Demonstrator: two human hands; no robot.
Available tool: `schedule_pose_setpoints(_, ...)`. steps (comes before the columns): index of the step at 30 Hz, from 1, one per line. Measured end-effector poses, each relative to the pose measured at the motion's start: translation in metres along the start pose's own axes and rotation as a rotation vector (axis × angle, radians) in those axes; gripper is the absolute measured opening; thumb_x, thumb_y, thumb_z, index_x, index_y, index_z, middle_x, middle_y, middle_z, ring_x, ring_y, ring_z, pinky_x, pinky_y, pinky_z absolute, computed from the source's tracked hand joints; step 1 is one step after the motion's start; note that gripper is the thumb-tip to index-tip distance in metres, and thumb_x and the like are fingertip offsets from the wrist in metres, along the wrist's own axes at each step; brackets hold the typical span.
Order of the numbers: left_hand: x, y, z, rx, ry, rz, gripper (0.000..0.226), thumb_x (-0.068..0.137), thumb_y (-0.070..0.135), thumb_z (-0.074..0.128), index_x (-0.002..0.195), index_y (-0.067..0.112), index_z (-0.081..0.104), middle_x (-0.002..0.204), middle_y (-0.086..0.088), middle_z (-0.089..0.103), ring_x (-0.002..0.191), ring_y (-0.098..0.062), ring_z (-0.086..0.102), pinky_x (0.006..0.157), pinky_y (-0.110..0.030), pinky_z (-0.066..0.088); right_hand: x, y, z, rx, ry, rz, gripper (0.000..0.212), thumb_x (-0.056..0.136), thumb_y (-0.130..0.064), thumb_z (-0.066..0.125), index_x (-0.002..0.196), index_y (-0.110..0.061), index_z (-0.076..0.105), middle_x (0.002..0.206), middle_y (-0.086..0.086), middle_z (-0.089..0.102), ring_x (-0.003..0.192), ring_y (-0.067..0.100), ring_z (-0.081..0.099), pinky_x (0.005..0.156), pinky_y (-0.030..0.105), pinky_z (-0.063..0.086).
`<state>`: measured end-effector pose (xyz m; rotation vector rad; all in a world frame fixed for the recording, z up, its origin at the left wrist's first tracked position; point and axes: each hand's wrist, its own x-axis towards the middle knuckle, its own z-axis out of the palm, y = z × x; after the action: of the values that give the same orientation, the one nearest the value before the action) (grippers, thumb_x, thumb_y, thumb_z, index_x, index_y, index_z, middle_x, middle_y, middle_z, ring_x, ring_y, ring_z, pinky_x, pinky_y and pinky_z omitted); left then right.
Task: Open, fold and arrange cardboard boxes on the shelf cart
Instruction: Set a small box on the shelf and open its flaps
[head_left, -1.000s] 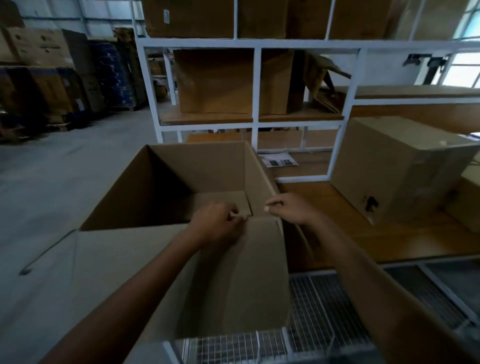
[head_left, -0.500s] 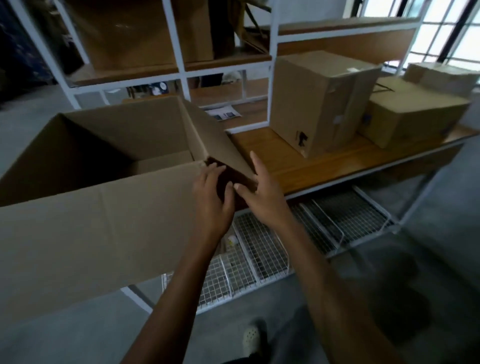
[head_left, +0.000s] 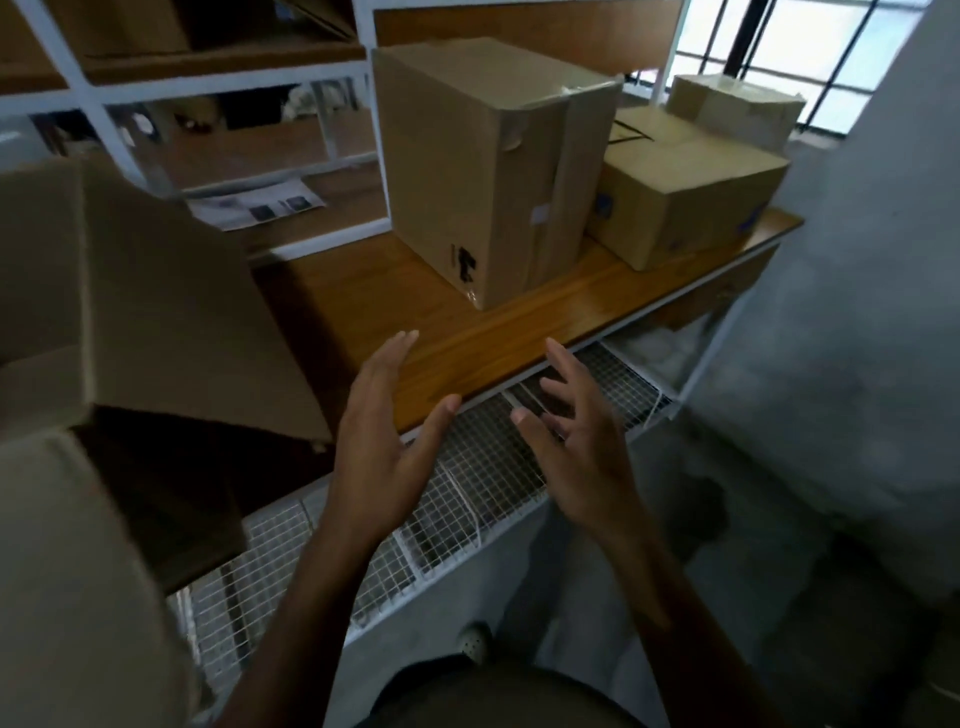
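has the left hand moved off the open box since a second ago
Yes. The left hand has left the open box rim and shifted right. It now hovers open over the front edge of the wooden shelf, touching nothing.

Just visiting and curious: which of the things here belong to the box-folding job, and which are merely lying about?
Job in hand: open cardboard box; wooden shelf.

Probably just lying about: printed sheet; tall taped box; low box; small box on top of it; wire mesh rack.

Bare left hand (head_left: 382, 452), bare right hand (head_left: 584, 460) — dark garment (head_left: 493, 693), pale perforated clog (head_left: 475, 642)
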<state>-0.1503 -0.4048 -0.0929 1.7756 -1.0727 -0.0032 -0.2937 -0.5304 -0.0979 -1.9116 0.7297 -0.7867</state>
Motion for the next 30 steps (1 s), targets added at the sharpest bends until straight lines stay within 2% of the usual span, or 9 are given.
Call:
schedule_pose_setpoints(3, 0.045, -0.005, 0.025, -0.011, -0.035, -0.007, 0.071, 0.090, 0.057, 0.052, 0.151, 0.029, 0.031, 0.154, 0.003, 0.036, 0.141, -0.011, 0.036, 0.109, -0.051, 0.042, 0.053, 0.012, -0.011, -0.002, 0.000, 0.032, 0.072, 0.092, -0.027, 0.062, 0.153, -0.034, 0.023, 0.156, -0.007, 0.032, 0.132, 0.004, 0.041, 0.091, 0.021, 0.047)
schedule_pose_setpoints(6, 0.094, -0.010, 0.044, -0.034, -0.023, -0.026, 0.071, 0.089, 0.058, 0.051, 0.151, 0.028, 0.031, 0.152, 0.003, 0.038, 0.138, -0.009, 0.038, 0.108, -0.048, 0.043, 0.104, 0.020, -0.020, -0.016, 0.018, 0.019, 0.069, 0.092, -0.027, 0.063, 0.151, -0.034, 0.027, 0.155, -0.008, 0.034, 0.129, 0.003, 0.043, 0.083, 0.014, 0.047)
schedule_pose_setpoints(12, 0.174, -0.007, 0.085, 0.000, 0.004, -0.048, 0.068, 0.090, 0.051, 0.054, 0.150, 0.029, 0.031, 0.150, 0.004, 0.039, 0.135, -0.009, 0.040, 0.106, -0.047, 0.044, 0.197, 0.030, -0.049, -0.010, 0.104, -0.005, 0.065, 0.091, -0.028, 0.064, 0.148, -0.034, 0.034, 0.151, -0.009, 0.041, 0.124, 0.002, 0.049, 0.084, 0.023, 0.053)
schedule_pose_setpoints(16, 0.228, -0.002, 0.114, 0.082, 0.062, -0.057, 0.066, 0.093, 0.046, 0.056, 0.151, 0.028, 0.030, 0.154, 0.002, 0.034, 0.139, -0.012, 0.036, 0.109, -0.049, 0.041, 0.265, 0.042, -0.073, 0.035, 0.112, -0.008, 0.062, 0.092, -0.025, 0.063, 0.147, -0.029, 0.037, 0.149, -0.006, 0.043, 0.122, 0.005, 0.051, 0.070, 0.006, 0.048)
schedule_pose_setpoints(20, 0.291, 0.006, 0.139, 0.204, 0.154, -0.069, 0.068, 0.093, 0.049, 0.050, 0.152, 0.022, 0.030, 0.158, -0.002, 0.031, 0.145, -0.019, 0.028, 0.115, -0.054, 0.031, 0.339, 0.054, -0.101, 0.096, 0.102, -0.058, 0.060, 0.093, -0.022, 0.064, 0.146, -0.028, 0.039, 0.149, -0.003, 0.044, 0.121, 0.006, 0.050, 0.068, -0.002, 0.043)
schedule_pose_setpoints(23, 0.337, 0.014, 0.147, 0.265, 0.252, -0.122, 0.063, 0.095, 0.049, 0.049, 0.150, 0.024, 0.033, 0.157, -0.002, 0.031, 0.144, -0.021, 0.030, 0.112, -0.056, 0.033, 0.396, 0.059, -0.120, 0.099, 0.049, -0.087, 0.058, 0.093, -0.026, 0.063, 0.146, -0.032, 0.039, 0.149, -0.006, 0.043, 0.122, 0.005, 0.049, 0.067, 0.004, 0.046)
schedule_pose_setpoints(26, 0.377, 0.025, 0.145, 0.271, 0.361, -0.167, 0.052, 0.095, 0.049, 0.047, 0.141, 0.025, 0.044, 0.151, -0.001, 0.039, 0.140, -0.018, 0.035, 0.110, -0.051, 0.036, 0.452, 0.056, -0.138, 0.064, 0.085, -0.204, 0.046, 0.094, -0.026, 0.061, 0.139, -0.027, 0.049, 0.141, -0.002, 0.052, 0.117, 0.005, 0.053, 0.076, 0.010, 0.046)
schedule_pose_setpoints(28, 0.405, 0.031, 0.140, 0.287, 0.395, -0.178, 0.041, 0.098, 0.042, 0.049, 0.133, 0.021, 0.051, 0.136, 0.001, 0.048, 0.127, -0.016, 0.044, 0.103, -0.042, 0.042, 0.485, 0.049, -0.148, 0.040, 0.165, -0.371, 0.031, 0.095, -0.019, 0.059, 0.126, -0.018, 0.061, 0.129, 0.002, 0.062, 0.105, 0.004, 0.058, 0.078, 0.009, 0.049)
schedule_pose_setpoints(30, 0.439, 0.040, 0.134, 0.297, 0.402, -0.245, 0.033, 0.098, 0.032, 0.054, 0.127, 0.015, 0.056, 0.120, 0.002, 0.052, 0.112, -0.014, 0.050, 0.093, -0.034, 0.043, 0.523, 0.039, -0.155, 0.014, 0.195, -0.449, 0.021, 0.095, -0.018, 0.057, 0.113, -0.018, 0.067, 0.115, -0.003, 0.066, 0.097, 0.005, 0.062, 0.085, 0.020, 0.054)
